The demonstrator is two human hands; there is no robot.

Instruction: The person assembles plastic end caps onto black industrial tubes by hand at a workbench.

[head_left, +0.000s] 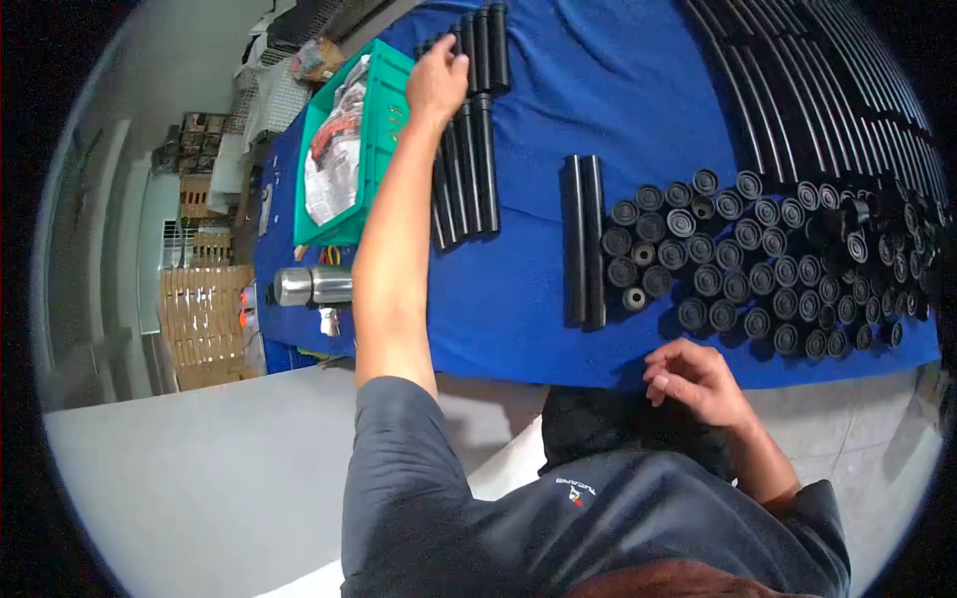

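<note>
My left hand (439,84) is stretched far forward over a back row of black capped tubes (499,50), its fingers on or just above them. The fingers look extended, and none of the tubes appears lifted. A nearer row of black tubes (484,164) lies below that hand. By the table's front edge hangs my right hand (701,383), its fingers loosely bent and apart from the thumb, with nothing visible in it. Several round black caps (700,249) stand in a cluster beyond it. Two black tubes (585,241) lie side by side left of the caps.
A green crate (384,120) holding wrapped material stands beside my left forearm. Nearby lie a steel flask (314,286) and keys (329,321). Long black rods (797,90) fill the far right of the blue cloth (618,100). Cardboard boxes (206,319) are at the left.
</note>
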